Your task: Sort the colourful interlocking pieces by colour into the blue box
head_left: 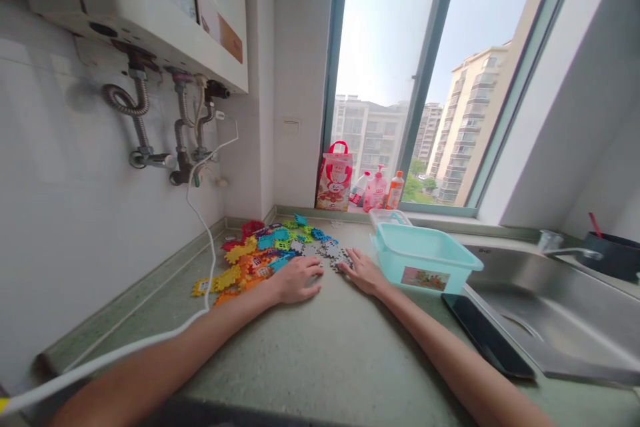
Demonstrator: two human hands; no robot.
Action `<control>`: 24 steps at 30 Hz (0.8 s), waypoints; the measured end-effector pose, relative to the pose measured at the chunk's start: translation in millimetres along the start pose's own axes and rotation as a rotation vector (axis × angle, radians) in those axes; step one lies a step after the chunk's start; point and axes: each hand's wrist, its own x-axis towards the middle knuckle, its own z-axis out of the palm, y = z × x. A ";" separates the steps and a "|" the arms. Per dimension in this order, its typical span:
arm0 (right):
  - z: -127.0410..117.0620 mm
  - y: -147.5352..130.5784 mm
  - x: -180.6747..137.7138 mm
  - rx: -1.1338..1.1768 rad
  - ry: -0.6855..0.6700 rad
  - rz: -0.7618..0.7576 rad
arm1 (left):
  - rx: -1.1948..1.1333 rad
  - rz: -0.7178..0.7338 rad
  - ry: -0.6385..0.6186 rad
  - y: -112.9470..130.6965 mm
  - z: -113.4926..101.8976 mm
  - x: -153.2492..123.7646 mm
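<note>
A spread of colourful toothed plastic building tiles (260, 250) lies on the grey-green countertop (320, 347), yellow and orange ones nearest the wall, grey ones (327, 250) toward the middle. My left hand (296, 278) rests flat on the counter at the pile's near edge, fingers stretched out and touching the tiles. My right hand (364, 269) lies palm down beside it, its fingertips on the grey tiles. Neither hand grips anything. A turquoise plastic tub (423, 255) stands just right of my right hand.
A dark phone (487, 335) lies at the edge of the steel sink (555, 320) on the right. A white cable (200, 227) hangs from the wall water heater (135, 7) across the counter. A red bag (334, 178) and bottles (380, 190) stand on the windowsill.
</note>
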 end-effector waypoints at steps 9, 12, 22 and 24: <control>27.2 -43.5 -0.2 0.094 -0.120 -0.182 | 0.070 -0.037 -0.003 -24.5 -14.1 -12.8; 27.9 -52.8 0.6 -0.014 -0.202 -0.251 | 0.113 -0.037 -0.032 -23.9 -14.1 -11.3; 20.7 -55.4 -1.0 0.038 -0.174 -0.282 | 0.134 -0.025 -0.067 -24.4 -17.7 -7.1; 18.2 -55.6 -2.0 0.044 -0.198 -0.320 | 0.138 -0.029 -0.055 -24.6 -19.5 -6.5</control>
